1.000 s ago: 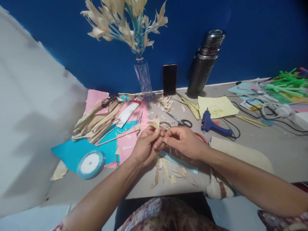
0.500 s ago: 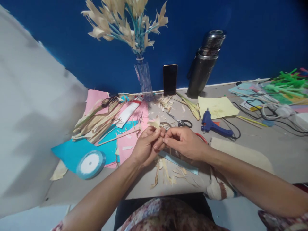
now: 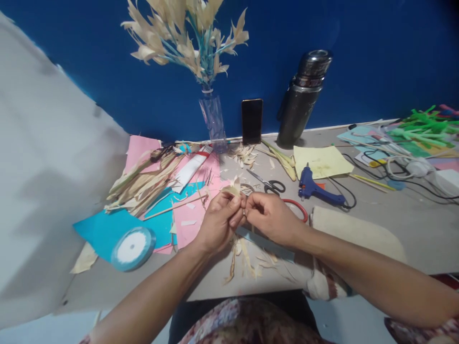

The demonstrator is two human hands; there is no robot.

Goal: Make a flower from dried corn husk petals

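Observation:
Between the thumb and fingers of my left hand (image 3: 222, 217) is a small pale corn-husk flower (image 3: 232, 188), its petals pointing up. My right hand (image 3: 270, 215) meets the left at the fingertips, pinched at the flower's lower end; what exactly lies in that pinch is hidden. Just beyond the hands lie black-handled scissors (image 3: 270, 184). A red ring-like handle (image 3: 297, 208) shows beside my right hand. Under and in front of the hands are shredded husk strips (image 3: 244, 260).
A clear bottle (image 3: 213, 122) holds husk flowers, beside a phone (image 3: 252, 122) and a thermos (image 3: 304, 100). A blue glue gun (image 3: 317, 188) with its cable lies right. Dried husks (image 3: 143, 184), coloured paper (image 3: 96, 229) and a ribbon spool (image 3: 132, 248) lie left. Green pipe cleaners (image 3: 426, 126) are far right.
The fingers of both hands have shifted slightly around the flower, which now sits a little lower and turned. More of the red handle shows. The view has tilted slightly.

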